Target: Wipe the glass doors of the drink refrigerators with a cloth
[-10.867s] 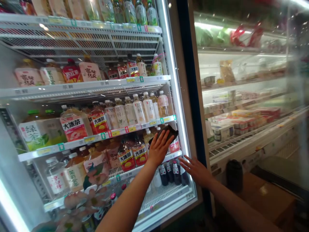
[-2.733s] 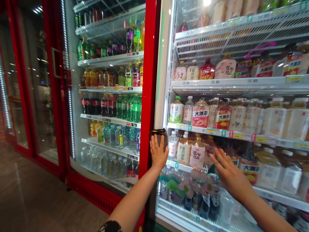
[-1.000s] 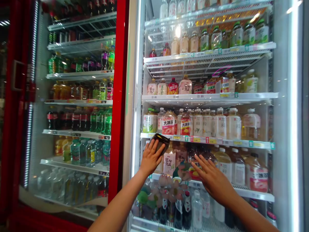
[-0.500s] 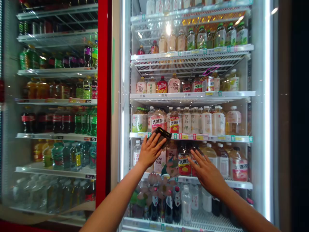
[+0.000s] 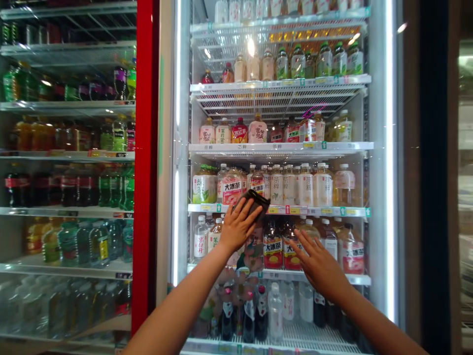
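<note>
Where the left hand point(image 5: 237, 228) spreads, a dark cloth point(image 5: 259, 202) apparently touches glass point(image 5: 281, 159).

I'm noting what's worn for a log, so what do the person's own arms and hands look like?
The left grip and right grip are ungloved hands, with no ring, bracelet or watch to be seen. The left forearm and right forearm are bare to the picture's edge, with no sleeve or marking visible.

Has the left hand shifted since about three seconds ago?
Yes, to the right: the left hand was beside the red frame then; now it and the dark cloth are well clear of it.
</note>
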A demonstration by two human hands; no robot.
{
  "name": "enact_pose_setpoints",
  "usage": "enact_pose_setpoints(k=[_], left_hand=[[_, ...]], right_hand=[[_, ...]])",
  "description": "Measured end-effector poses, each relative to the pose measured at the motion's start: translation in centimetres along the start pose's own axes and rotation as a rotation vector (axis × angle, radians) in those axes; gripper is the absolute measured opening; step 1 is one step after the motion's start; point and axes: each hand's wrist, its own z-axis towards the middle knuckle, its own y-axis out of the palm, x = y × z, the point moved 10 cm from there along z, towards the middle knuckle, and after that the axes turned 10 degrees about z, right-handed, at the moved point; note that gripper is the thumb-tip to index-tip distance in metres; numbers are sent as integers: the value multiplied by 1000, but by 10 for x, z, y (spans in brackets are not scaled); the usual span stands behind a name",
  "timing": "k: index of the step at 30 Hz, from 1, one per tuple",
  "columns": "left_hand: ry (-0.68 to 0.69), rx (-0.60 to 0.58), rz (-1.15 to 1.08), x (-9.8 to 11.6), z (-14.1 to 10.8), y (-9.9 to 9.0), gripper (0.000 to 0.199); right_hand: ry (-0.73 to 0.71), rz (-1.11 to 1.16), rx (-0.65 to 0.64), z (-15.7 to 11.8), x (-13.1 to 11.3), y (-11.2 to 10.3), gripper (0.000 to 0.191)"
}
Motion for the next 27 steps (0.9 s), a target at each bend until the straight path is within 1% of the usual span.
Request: enact_pose_setpoints(k=[2,3,4,5,7,8,9,10,11,12,13,15,16,17,18,20,22,24,27], left_hand=[[-257,43,14,-5,20,-1,64],[-326,54,10,1,27,0,66],[-329,55,3,13,33,3,68],[-277,50,-8,27,36,6,70],[-37,36,-41,56,31,11,72],[94,32,-57,65,22,12,71],[210,34,-75,70,13,11,69],[269,36,-84,67,5,9,67],[287,37,-91,60,3,7,65],[259,40,-94,52,5,5,63],[185,43,-94,43,13,3,62],[-36,54,-105,31,34,1,59],[-159,59,-120,30,43,1,59],[-242,60,-148,36,50,3,60],[-278,53,-188,48,55,6,62],[-288,24,-290,74,57,14,66],[-274,-13,-409,92,50,21,67],[-274,-36,-532,96,39,23,63],[-255,-33,-674,86,27,16,58]], right_hand=[[25,6,17,3,3,-5,71],[32,11,22,4,3,-7,71],[35,17,25,4,2,-8,71],[33,24,27,3,1,-9,72],[16,37,28,-2,1,-10,72],[6,44,30,-6,2,-12,71],[1,53,34,-9,5,-14,69],[1,68,42,-12,9,-17,65],[9,89,57,-14,13,-22,62],[21,117,78,-15,18,-28,58],[36,153,106,-14,22,-35,55],[59,245,183,-9,29,-52,50],[65,300,226,-6,30,-61,49],[69,358,266,-3,31,-67,49],[75,413,302,1,31,-72,50],[93,494,360,9,31,-74,54],[106,520,395,22,28,-69,60],[92,500,407,43,22,-61,67],[90,409,381,82,15,-51,72]])
